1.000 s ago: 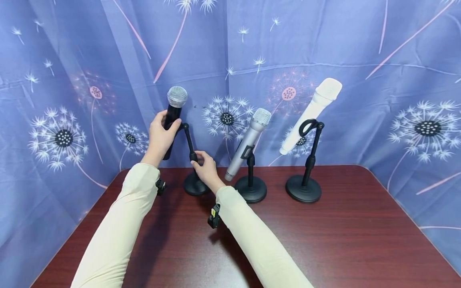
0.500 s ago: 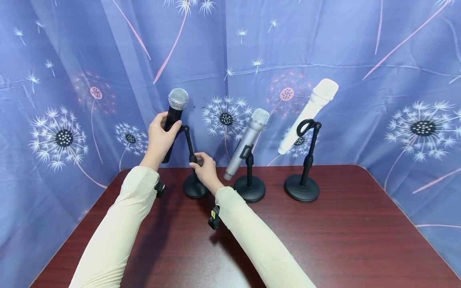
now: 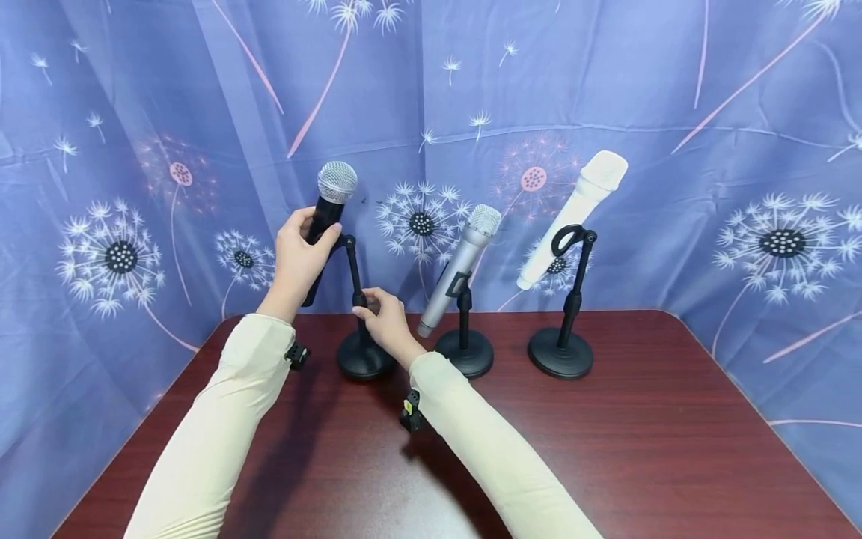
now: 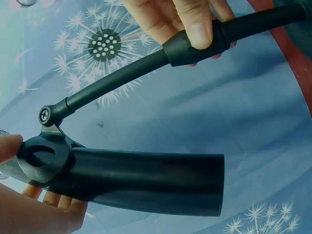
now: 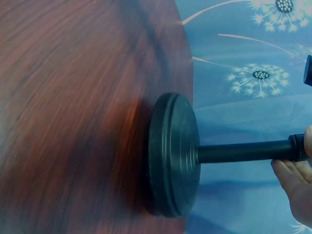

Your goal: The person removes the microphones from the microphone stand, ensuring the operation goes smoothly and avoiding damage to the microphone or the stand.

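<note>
My left hand (image 3: 297, 258) grips a black microphone (image 3: 325, 215) with a silver mesh head, tilted with its head up. In the left wrist view, the clip (image 4: 46, 158) of a black desk stand (image 3: 354, 263) goes round the microphone's body, and the fingers hold it there. My right hand (image 3: 387, 322) pinches the stand's collar (image 4: 195, 47), partway up the pole, between thumb and fingers. Below that hand, the stand's round base (image 5: 175, 156) is at the table near its back edge.
To the right, a silver microphone (image 3: 458, 273) leans in a second black stand (image 3: 465, 352). Farther right a white microphone (image 3: 572, 217) sits in a third stand (image 3: 560, 352). A blue dandelion-print curtain (image 3: 377, 90) hangs behind the dark red table (image 3: 640, 449).
The left stand's base has shifted slightly towards me, and the right hand has lowered a little with it. The left hand keeps its hold on the black microphone.
</note>
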Tool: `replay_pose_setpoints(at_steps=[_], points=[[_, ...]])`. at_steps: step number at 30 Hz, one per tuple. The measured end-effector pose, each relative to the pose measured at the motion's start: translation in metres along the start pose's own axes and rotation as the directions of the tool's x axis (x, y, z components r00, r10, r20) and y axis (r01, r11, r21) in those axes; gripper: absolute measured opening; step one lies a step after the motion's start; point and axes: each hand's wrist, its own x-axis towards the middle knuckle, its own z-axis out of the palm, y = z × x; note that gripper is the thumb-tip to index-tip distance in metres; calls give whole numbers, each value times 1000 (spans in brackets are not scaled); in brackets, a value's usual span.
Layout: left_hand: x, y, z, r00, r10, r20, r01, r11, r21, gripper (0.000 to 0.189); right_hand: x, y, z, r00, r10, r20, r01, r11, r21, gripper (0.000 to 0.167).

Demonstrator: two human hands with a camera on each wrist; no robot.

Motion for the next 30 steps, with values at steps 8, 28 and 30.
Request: replay_pose_setpoints(at_steps=[8, 28, 30], points=[[-9, 5, -5, 999, -7, 31, 8, 1000, -25, 44, -10, -1, -12, 995, -79, 57, 82, 996, -43, 32], [-47, 39, -8, 999, 24, 49, -20, 997, -75, 42, -41, -11, -40, 980, -148, 137, 151, 988, -12, 33], [-50, 41, -8, 998, 26, 52, -21, 997, -80, 41, -45, -11, -43, 977, -163, 141, 166, 986, -8, 32]])
